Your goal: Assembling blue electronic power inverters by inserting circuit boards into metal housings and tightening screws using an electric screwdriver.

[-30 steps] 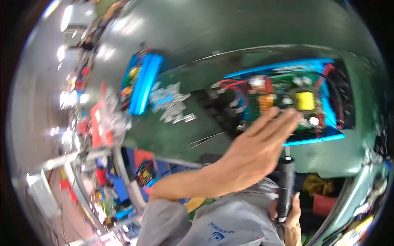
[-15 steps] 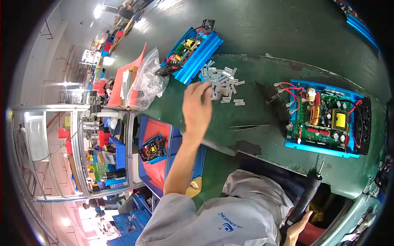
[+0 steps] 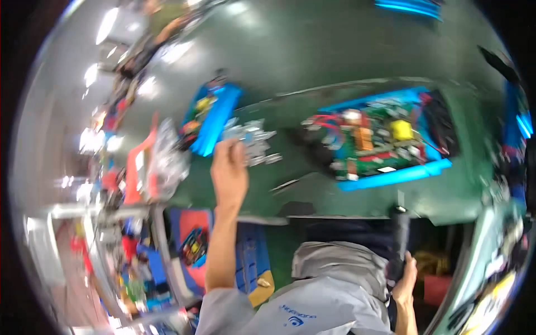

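Note:
At the near-left edge of a pile of small silvery strips (image 3: 254, 137), my left hand (image 3: 229, 173) points its bent fingers down. Motion blur hides whether the fingers hold a strip. My right hand (image 3: 406, 279) is wrapped round a black electric screwdriver (image 3: 398, 240), its bit pointing away from me over the bench edge. Beyond the bit lies a blue metal housing (image 3: 396, 174) with a green circuit board (image 3: 377, 139), red wires and a black fan. Just past my left fingers, a second blue housing (image 3: 216, 120) with electronics lies tilted beside the pile.
Tweezers (image 3: 286, 185) lie on the green bench (image 3: 251, 201). To the left are a clear plastic bag (image 3: 169, 162) and a red sheet (image 3: 134, 173). Below them stands a blue bin (image 3: 248, 262) with another circuit unit (image 3: 194, 247). More blue housings (image 3: 410, 6) lie at the far side.
The whole view has swung rightward and blurred, so the bench things appear farther left. My left hand stays by the strips, and my right hand still grips the screwdriver, which now stands more upright in view.

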The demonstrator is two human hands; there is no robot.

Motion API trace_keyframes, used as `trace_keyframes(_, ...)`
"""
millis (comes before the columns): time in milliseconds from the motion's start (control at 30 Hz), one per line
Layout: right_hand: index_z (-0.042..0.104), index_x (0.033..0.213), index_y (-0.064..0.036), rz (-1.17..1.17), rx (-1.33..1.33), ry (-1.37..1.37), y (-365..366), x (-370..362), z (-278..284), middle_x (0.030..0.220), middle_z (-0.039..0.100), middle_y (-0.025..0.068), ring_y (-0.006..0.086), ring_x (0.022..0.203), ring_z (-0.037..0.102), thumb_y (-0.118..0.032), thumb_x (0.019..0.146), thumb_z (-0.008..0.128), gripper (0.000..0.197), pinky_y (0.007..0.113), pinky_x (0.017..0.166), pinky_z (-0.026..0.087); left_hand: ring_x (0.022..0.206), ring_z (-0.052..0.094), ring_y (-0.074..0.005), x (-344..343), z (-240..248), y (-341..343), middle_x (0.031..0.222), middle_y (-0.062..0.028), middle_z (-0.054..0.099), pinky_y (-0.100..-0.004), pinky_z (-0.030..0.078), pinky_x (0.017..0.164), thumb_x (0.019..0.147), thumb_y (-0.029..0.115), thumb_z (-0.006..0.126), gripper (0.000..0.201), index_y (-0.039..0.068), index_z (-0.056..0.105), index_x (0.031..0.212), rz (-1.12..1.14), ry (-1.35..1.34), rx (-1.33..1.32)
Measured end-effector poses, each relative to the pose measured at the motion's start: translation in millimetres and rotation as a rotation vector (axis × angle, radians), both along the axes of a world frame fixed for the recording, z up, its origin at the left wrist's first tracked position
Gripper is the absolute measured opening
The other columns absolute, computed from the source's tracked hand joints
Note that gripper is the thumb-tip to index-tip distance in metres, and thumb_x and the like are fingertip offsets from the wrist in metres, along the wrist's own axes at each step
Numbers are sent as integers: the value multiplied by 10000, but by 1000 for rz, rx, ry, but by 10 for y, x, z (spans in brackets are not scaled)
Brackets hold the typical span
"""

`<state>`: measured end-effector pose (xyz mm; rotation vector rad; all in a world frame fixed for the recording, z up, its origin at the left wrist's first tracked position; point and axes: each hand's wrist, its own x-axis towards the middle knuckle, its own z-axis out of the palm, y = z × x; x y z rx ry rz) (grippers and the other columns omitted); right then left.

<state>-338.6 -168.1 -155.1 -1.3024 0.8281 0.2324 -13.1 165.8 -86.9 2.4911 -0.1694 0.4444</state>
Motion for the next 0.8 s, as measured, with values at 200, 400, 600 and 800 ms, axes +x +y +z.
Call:
trace_keyframes(200,578,1261,8,111,-4,-251,44,-19,-37,820,612,35,134,753,534,-576,1065,222,712,308,704,436,869,708,-145,-294,532,-1445,1016,-84,691,-259,556,784,996,22,606,178,-42,678,1146,-624,368,-339)
trace_keyframes(400,543,1290,36,107,-53,-247,22,69,143,822,603,22,103,760,526,-557,1078,194,721,284,733,436,780,712,-159,-378,524,-2121,886,-101,721,-278,540,700,934,61,702,101,-7,685,1007,-795,309,-31)
trace_keyframes(600,528,1327,18,93,-147,-298,-101,233,269,709,536,123,226,673,534,-381,1101,254,534,365,680,420,880,680,-229,-348,478,-2301,1043,-99,699,-328,528,750,899,44,719,101,12,713,994,-940,-21,274)
trace_keyframes(800,523,1324,10,171,-123,-249,-172,282,326,621,499,138,308,575,545,-349,1099,283,486,398,608,407,1122,607,-288,-318,373,-2354,1302,-116,618,-368,493,933,855,33,748,108,11,734,959,-905,-6,423)
